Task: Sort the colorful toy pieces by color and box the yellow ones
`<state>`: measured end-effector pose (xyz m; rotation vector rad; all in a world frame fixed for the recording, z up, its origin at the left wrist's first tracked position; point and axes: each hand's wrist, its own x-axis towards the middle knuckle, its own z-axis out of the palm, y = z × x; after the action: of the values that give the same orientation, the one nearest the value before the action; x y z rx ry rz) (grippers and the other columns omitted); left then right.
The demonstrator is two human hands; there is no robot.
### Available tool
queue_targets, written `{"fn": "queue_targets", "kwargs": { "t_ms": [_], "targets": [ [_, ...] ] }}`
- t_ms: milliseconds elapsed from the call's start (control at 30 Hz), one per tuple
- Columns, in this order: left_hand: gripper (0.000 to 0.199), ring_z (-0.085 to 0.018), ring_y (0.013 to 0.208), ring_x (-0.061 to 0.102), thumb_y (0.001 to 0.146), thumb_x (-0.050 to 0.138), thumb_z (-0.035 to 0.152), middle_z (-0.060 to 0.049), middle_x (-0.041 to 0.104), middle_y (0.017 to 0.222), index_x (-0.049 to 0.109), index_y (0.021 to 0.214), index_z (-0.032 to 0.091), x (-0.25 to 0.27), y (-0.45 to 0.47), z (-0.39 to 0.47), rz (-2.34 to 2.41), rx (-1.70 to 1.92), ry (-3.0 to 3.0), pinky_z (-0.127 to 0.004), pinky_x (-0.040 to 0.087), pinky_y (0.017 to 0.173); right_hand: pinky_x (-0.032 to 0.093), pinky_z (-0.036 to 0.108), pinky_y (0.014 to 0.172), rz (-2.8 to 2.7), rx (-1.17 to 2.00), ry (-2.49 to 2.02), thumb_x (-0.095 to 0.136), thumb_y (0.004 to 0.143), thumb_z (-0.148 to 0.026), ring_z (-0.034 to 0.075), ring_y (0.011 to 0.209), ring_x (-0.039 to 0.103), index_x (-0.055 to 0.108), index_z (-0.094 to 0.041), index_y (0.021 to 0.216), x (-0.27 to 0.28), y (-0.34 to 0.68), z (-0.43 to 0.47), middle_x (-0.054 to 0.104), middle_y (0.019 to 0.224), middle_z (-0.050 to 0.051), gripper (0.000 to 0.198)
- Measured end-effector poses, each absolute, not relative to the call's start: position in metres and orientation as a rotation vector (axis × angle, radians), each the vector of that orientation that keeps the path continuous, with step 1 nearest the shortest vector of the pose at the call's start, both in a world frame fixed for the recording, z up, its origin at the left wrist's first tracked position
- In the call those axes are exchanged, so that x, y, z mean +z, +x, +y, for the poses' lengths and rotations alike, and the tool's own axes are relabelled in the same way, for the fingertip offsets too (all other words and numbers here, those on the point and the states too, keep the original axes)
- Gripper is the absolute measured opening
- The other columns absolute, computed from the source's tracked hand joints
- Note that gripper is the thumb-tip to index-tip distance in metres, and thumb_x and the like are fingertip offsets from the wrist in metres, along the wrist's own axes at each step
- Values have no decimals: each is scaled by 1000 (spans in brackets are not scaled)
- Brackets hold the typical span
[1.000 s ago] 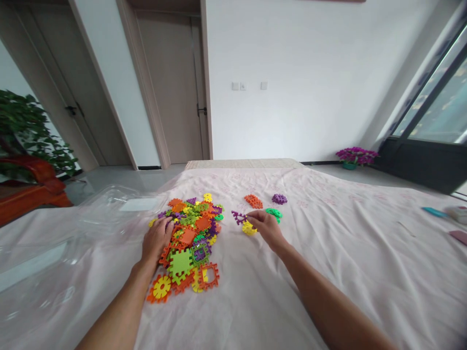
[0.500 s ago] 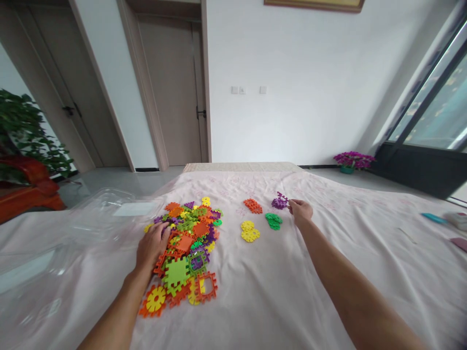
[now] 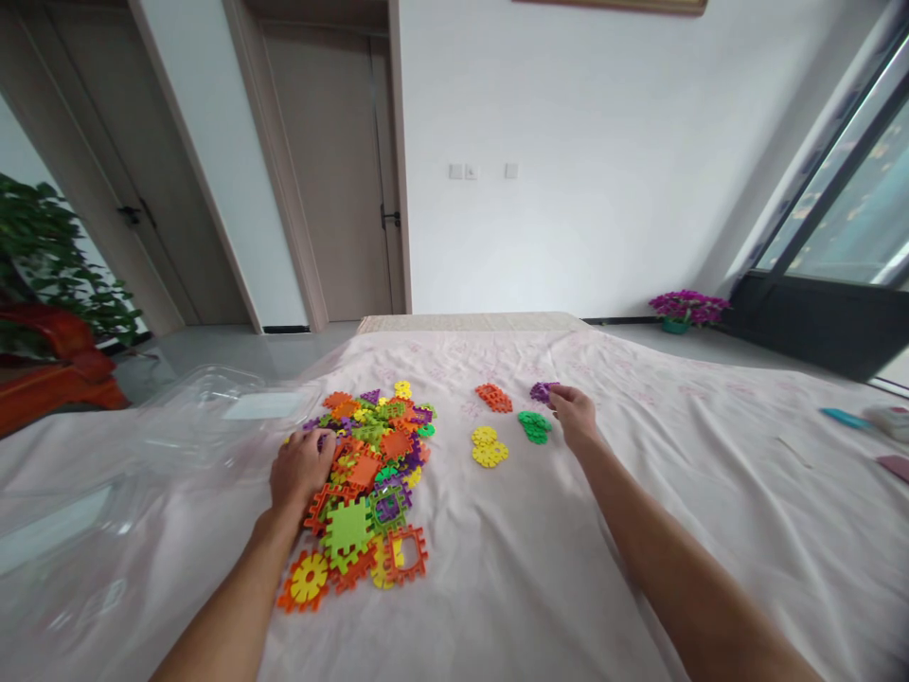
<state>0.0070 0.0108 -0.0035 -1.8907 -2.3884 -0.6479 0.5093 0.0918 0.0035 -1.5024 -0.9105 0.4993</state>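
My right hand (image 3: 574, 412) has its fingers pinched at the edge of a small stack of purple interlocking plastic pieces (image 3: 543, 390). The piece between its fingertips lies on or against that stack. My left hand (image 3: 302, 466) rests with curled fingers on the left side of a mixed pile of interlocking plastic pieces (image 3: 347, 528), orange, green, yellow and purple, some square and some round. A bit of purple shows by its fingertips, but what they grip is mostly hidden.
Separate groups of orange pieces (image 3: 493, 398), green pieces (image 3: 534, 427) and yellow pieces (image 3: 490, 449) lie on the pale cloth (image 3: 511, 587). Clear plastic containers (image 3: 199, 417) stand at the left. A blue object (image 3: 845, 421) lies far right.
My right hand has moved slightly left and lowered the purple piece onto the purple stack. The fingers of my left hand have curled more at the pile.
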Motion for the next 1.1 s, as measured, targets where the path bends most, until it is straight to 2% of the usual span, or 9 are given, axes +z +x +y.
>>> {"fn": "queue_targets", "kwargs": {
  "t_ms": [133,300,500,633,800,933,1100],
  "targets": [
    [49,-29,105,63,94,32,51,-12,66,118,69,115,26,-3,6,11,-2384,-705,-1867,-42,49,92,49,23,57,-1347,606,-1377,63,77,-37,16,67,66,71,-15,97,11,445,63,72,81,6,32],
    [47,-27,109,61,95,34,48,-10,66,122,70,115,26,-4,6,10,-2356,-777,-1898,-39,48,94,48,27,69,-1887,516,-1274,59,83,-26,16,74,64,72,-18,90,12,379,19,72,85,4,17],
    [46,-25,114,59,96,32,43,-8,65,126,69,117,25,0,10,10,-2389,-726,-1886,-37,46,98,45,24,74,-2249,422,-1099,58,88,-19,15,83,62,73,-24,96,22,343,-13,69,93,2,18],
    [45,-24,113,60,96,33,44,-7,65,126,69,117,26,0,10,10,-2383,-703,-1876,-35,46,97,45,24,78,-2294,414,-1086,58,90,-21,15,89,62,71,-27,110,29,329,-18,67,104,3,24],
    [45,-25,113,60,96,33,44,-7,64,127,69,117,26,-2,9,11,-2377,-708,-1881,-37,47,97,45,26,76,-2187,432,-1400,60,91,-41,17,87,63,67,-28,123,33,308,-7,65,110,6,35],
    [45,-24,115,59,96,33,45,-7,64,127,69,117,27,-3,8,12,-2373,-720,-1883,-36,47,97,44,26,74,-2136,496,-1528,66,84,-43,18,89,62,70,-30,115,32,292,1,64,107,4,34],
    [45,-25,114,59,96,33,44,-7,64,127,69,117,27,-2,9,11,-2388,-701,-1891,-37,46,97,43,26,72,-1949,581,-1519,69,78,-34,17,87,62,72,-28,105,19,286,3,65,107,3,27]
  ]
}}
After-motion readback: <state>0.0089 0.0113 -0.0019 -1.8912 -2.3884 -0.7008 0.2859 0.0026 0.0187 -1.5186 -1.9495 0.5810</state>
